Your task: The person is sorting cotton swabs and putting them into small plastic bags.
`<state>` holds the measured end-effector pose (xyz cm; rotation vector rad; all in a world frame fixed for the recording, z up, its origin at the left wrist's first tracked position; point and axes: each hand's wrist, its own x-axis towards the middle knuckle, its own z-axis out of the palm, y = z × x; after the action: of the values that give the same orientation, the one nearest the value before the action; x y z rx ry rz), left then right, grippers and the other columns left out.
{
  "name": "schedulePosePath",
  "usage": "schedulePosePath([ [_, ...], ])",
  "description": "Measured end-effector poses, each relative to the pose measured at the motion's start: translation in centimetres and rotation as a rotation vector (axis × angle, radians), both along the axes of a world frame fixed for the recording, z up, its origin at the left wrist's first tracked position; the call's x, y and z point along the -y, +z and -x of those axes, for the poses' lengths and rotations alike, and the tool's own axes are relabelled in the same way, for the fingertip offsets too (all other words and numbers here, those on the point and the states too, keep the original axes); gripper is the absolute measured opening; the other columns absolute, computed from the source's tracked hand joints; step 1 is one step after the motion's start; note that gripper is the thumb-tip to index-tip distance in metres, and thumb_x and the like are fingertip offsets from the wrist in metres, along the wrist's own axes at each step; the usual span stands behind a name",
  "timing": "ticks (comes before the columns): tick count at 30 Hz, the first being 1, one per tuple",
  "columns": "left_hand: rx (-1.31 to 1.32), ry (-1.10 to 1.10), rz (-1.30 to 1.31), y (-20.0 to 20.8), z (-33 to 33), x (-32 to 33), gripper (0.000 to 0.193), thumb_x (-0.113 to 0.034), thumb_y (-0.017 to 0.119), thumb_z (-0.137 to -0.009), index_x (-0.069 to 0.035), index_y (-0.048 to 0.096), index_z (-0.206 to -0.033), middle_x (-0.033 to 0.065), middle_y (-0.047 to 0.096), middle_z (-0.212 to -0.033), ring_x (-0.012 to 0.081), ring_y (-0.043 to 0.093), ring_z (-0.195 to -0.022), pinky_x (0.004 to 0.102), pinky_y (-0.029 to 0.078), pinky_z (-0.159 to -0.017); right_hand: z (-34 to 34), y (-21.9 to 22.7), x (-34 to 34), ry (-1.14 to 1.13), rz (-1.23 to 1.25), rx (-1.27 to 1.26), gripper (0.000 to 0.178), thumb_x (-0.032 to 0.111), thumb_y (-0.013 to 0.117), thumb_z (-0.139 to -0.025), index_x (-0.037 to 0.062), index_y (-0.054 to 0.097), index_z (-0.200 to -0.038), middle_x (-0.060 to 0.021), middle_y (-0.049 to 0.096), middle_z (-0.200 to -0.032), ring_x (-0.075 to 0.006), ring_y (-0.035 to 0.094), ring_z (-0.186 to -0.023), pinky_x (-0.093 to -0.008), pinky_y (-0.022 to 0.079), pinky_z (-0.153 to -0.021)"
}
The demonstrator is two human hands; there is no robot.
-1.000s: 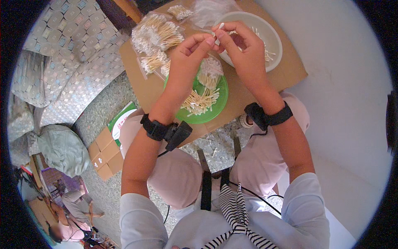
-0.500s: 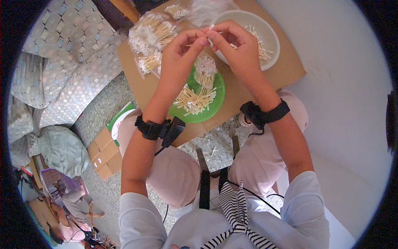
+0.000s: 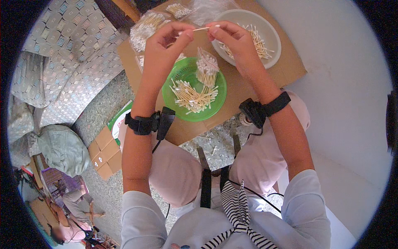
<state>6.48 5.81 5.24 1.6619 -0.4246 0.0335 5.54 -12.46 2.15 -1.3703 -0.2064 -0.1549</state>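
Above the cardboard-topped work surface, a thin cotton swab [image 3: 201, 29] stretches level between my two hands. My left hand [image 3: 166, 47] pinches one end of its stick between thumb and fingers. The other end is in the closed fingertips of my right hand [image 3: 235, 41], with a white tip showing there. Below them, a green bowl [image 3: 166, 96] holds a loose pile of swabs [image 3: 192, 97] and a clear bag of swabs [image 3: 207, 68]. My right hand partly covers a white bowl [image 3: 275, 45], where more loose swabs [image 3: 258, 43] lie.
Bags packed with swabs [image 3: 150, 27] lie behind my left hand, with a smaller bag [image 3: 178, 10] and clear plastic bags [image 3: 207, 11] farther back. A white wall [image 3: 340, 83] rises at the right. At lower left another person [image 3: 72, 228] sits apart.
My hands have drawn apart, the left one moving left, and the swab's stick now shows between them. More of the green bowl is uncovered.
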Motion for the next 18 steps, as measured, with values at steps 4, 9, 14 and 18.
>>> schedulePosePath([
  [4,-0.013,0.074,0.079,0.1,0.3,-0.3,0.021,-0.019,0.065,-0.087,0.0,0.065,-0.096,0.0016,0.063,-0.084,0.0072,0.058,-0.078,0.0213,0.046,-0.071,0.3,-0.1,-0.7,0.08,0.192,0.051,0.025,0.024,0.065,-0.086,0.0015,0.068,-0.097,-0.004,0.068,-0.092,-0.0113,0.06,-0.086,-0.0262,0.047,-0.08],
  [9,0.025,0.141,-0.035,0.2,-0.2,-0.9,0.021,-0.02,0.065,-0.087,0.0,0.065,-0.093,0.002,0.064,-0.082,0.0075,0.059,-0.076,0.0215,0.047,-0.069,0.3,1.0,-0.2,0.123,0.365,0.034,0.022,0.02,0.062,-0.088,0.0014,0.065,-0.101,-0.001,0.064,-0.094,-0.0084,0.057,-0.088,-0.0231,0.045,-0.082],
  [14,0.217,0.145,-0.266,0.3,-0.2,-1.4,0.019,-0.019,0.066,-0.085,0.0,0.065,-0.088,0.0025,0.062,-0.081,0.0091,0.059,-0.073,0.0237,0.047,-0.067,-0.4,1.1,2.3,0.103,0.676,-0.007,0.029,0.031,0.063,-0.085,0.0039,0.067,-0.094,-0.0011,0.064,-0.089,-0.0112,0.054,-0.077,-0.0276,0.044,-0.072],
  [18,0.455,-0.009,-0.439,-1.2,-0.5,-1.3,0.021,-0.021,0.068,-0.082,-0.001,0.064,-0.086,0.0051,0.055,-0.081,0.016,0.057,-0.071,0.0282,0.046,-0.064,0.0,-0.3,2.8,0.142,0.922,0.153,0.029,0.036,0.065,-0.08,0.0097,0.07,-0.089,-0.0073,0.067,-0.084,-0.0236,0.062,-0.074,-0.0338,0.05,-0.073],
])
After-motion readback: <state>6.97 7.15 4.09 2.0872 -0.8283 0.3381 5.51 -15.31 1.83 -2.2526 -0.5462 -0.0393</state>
